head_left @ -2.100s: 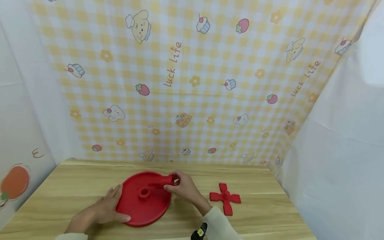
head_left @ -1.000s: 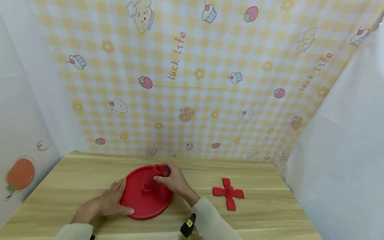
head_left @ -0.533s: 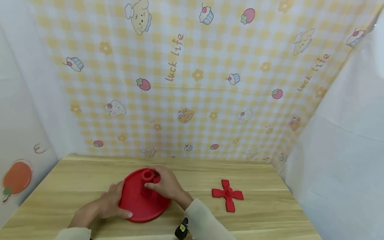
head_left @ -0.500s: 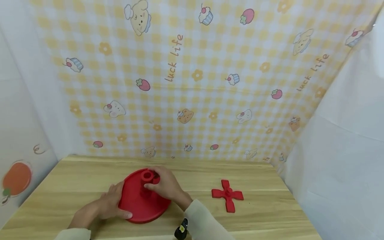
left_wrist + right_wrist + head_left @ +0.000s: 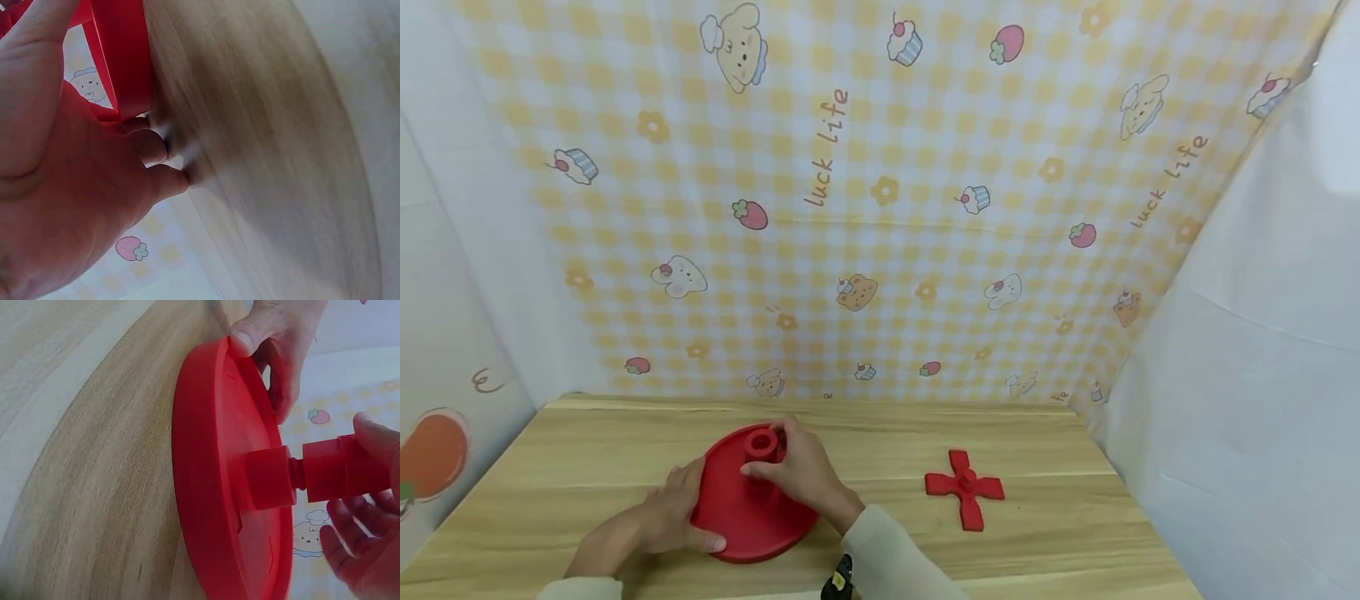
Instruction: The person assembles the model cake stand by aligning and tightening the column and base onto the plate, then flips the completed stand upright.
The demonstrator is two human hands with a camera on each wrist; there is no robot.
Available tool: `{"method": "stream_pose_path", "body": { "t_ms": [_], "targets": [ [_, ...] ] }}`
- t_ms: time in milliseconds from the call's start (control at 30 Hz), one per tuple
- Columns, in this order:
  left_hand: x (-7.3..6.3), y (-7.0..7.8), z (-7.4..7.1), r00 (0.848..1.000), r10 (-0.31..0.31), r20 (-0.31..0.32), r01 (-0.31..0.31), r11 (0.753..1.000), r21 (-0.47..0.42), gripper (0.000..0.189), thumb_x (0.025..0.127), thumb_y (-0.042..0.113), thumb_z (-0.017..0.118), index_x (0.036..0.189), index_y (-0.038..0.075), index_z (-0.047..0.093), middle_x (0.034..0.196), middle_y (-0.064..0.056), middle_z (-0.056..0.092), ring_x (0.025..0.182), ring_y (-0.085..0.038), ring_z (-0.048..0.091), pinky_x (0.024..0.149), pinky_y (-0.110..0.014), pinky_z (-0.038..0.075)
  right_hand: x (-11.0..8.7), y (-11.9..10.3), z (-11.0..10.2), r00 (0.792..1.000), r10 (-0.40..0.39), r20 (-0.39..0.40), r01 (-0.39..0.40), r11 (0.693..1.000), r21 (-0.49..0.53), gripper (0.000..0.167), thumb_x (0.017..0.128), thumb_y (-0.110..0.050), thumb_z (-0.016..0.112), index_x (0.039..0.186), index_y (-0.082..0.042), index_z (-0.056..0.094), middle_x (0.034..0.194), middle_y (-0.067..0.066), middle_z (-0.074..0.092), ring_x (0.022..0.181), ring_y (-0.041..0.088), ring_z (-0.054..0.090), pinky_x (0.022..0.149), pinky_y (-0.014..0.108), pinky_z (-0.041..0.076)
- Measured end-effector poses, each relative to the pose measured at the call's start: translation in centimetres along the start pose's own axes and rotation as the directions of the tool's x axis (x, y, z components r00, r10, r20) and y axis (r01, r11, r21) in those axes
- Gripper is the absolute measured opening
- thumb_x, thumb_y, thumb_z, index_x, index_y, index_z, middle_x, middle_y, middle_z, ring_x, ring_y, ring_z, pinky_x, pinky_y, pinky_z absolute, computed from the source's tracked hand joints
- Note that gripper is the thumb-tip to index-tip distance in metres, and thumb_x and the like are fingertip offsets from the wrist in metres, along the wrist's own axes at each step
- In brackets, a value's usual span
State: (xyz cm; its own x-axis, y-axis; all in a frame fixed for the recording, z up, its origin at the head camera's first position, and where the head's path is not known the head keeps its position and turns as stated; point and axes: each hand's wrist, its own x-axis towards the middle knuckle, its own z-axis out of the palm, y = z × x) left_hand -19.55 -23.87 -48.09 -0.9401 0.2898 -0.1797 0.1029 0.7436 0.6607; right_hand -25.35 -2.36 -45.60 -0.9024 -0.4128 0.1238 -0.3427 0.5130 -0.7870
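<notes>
A round red plate with a low raised rim (image 5: 737, 533) lies on the wooden table, with a short collar (image 5: 269, 478) at its centre. On its left side my left hand (image 5: 670, 512) holds the rim, thumb over the top edge and fingers along the outside. My right hand (image 5: 808, 475) grips a hollow red tube (image 5: 762, 443) between thumb and fingers. The tube stands upright over the collar, and its narrower threaded end (image 5: 300, 474) shows between the two in the right wrist view.
To the right on the table lies a flat red cross-shaped piece (image 5: 966, 487) with a small raised hub. A yellow checked cloth (image 5: 880, 250) with cartoon prints hangs behind the table, and white sheets border the sides.
The red tube has gone from lying sideways above the plate to upright over the central collar, my right hand moving left with it. My left hand stays at the rim.
</notes>
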Motion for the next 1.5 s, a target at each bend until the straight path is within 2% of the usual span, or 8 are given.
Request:
{"method": "stream_pose_path", "body": {
  "t_ms": [133, 267, 433, 533, 700, 967, 1233, 1500],
  "targets": [
    [0.0, 0.1, 0.0, 1.000, -0.014, 0.009, 0.014, 1.000, -0.006, 0.127, 0.073, 0.040, 0.087, 0.149, -0.017, 0.002, 0.150, -0.039, 0.019, 0.135, -0.063, 0.007, 0.099, -0.084, 0.007, 0.1, 0.1, 0.1, 1.000, 0.012, 0.021, -0.011, 1.000, -0.009, 0.054, 0.080, -0.036, 0.084, 0.122, -0.016, 0.057, 0.105, -0.010, 0.063, 0.089, -0.002, 0.057, 0.076, 0.015, 0.052],
    [0.1, 0.1, 0.0, 1.000, -0.011, 0.005, 0.011, 1.000, 0.007, 0.127, 0.073, 0.042, 0.087, 0.149, -0.016, 0.002, 0.151, -0.038, 0.019, 0.135, -0.062, 0.010, 0.099, -0.084, 0.009, 0.3, 0.3, -0.6, 0.996, -0.002, 0.092, 0.003, 1.000, -0.009, 0.061, 0.079, -0.035, 0.084, 0.131, -0.018, 0.055, 0.111, -0.011, 0.062, 0.095, -0.001, 0.058, 0.080, 0.018, 0.053],
    [0.0, 0.1, 0.0, 1.000, -0.005, 0.002, 0.005, 1.000, 0.002, 0.128, 0.074, 0.043, 0.086, 0.150, -0.015, 0.002, 0.151, -0.038, 0.019, 0.136, -0.058, 0.014, 0.098, -0.084, 0.011, 0.7, 0.7, -1.9, 0.979, -0.069, 0.193, 0.050, 0.993, 0.103, 0.073, 0.084, -0.017, 0.081, 0.146, -0.017, 0.042, 0.137, -0.003, 0.057, 0.117, 0.004, 0.057, 0.093, 0.019, 0.050],
    [0.0, 0.2, 0.0, 1.000, -0.018, 0.007, 0.018, 1.000, -0.003, 0.128, 0.074, 0.043, 0.086, 0.150, -0.014, 0.001, 0.151, -0.037, 0.020, 0.136, -0.054, 0.018, 0.100, -0.082, 0.012, 0.9, 0.9, -2.2, 0.970, -0.103, 0.220, 0.066, 0.983, 0.173, 0.074, 0.088, -0.006, 0.075, 0.150, -0.017, 0.037, 0.144, 0.001, 0.054, 0.124, 0.007, 0.055, 0.099, 0.021, 0.048],
    [-0.1, 0.3, 0.1, 0.999, -0.036, 0.013, 0.036, 0.999, -0.001, 0.128, 0.074, 0.045, 0.086, 0.151, -0.014, 0.001, 0.150, -0.038, 0.019, 0.136, -0.056, 0.018, 0.102, -0.081, 0.012, 0.9, 0.9, -2.1, 0.977, -0.113, 0.182, 0.079, 0.980, 0.184, 0.071, 0.089, 0.001, 0.071, 0.149, -0.016, 0.038, 0.135, 0.001, 0.062, 0.119, 0.010, 0.060, 0.096, 0.023, 0.051],
    [-0.1, 0.3, 0.0, 0.999, -0.043, 0.018, 0.043, 0.999, 0.002, 0.130, 0.073, 0.045, 0.086, 0.149, -0.017, 0.001, 0.149, -0.040, 0.017, 0.135, -0.056, 0.018, 0.102, -0.080, 0.010, 0.9, 0.2, -1.5, 0.991, -0.070, 0.113, 0.064, 0.996, 0.058, 0.073, 0.082, -0.010, 0.081, 0.146, -0.017, 0.047, 0.121, -0.001, 0.066, 0.107, 0.006, 0.061, 0.089, 0.021, 0.053],
    [0.2, 0.7, -0.4, 0.998, -0.046, 0.045, 0.047, 0.999, -0.021, 0.131, 0.074, 0.044, 0.085, 0.148, -0.019, -0.002, 0.151, -0.041, 0.011, 0.137, -0.060, 0.004, 0.100, -0.082, 0.004, 0.9, -0.2, -0.8, 0.998, -0.051, 0.041, 0.053, 0.997, -0.055, 0.076, 0.078, -0.021, 0.086, 0.145, -0.017, 0.051, 0.114, -0.005, 0.063, 0.100, 0.003, 0.058, 0.085, 0.018, 0.053],
    [0.3, 0.8, -0.6, 0.995, -0.078, 0.067, 0.076, 0.997, 0.034, 0.130, 0.075, 0.046, 0.084, 0.146, -0.023, -0.001, 0.151, -0.043, 0.008, 0.137, -0.063, 0.001, 0.103, -0.081, 0.004, 0.6, -0.6, -0.3, 0.999, -0.032, 0.008, 0.033, 0.988, -0.150, 0.045, 0.074, -0.032, 0.089, 0.112, -0.014, 0.071, 0.100, -0.009, 0.060, 0.087, 0.001, 0.055, 0.072, 0.013, 0.050]
  ]
}}
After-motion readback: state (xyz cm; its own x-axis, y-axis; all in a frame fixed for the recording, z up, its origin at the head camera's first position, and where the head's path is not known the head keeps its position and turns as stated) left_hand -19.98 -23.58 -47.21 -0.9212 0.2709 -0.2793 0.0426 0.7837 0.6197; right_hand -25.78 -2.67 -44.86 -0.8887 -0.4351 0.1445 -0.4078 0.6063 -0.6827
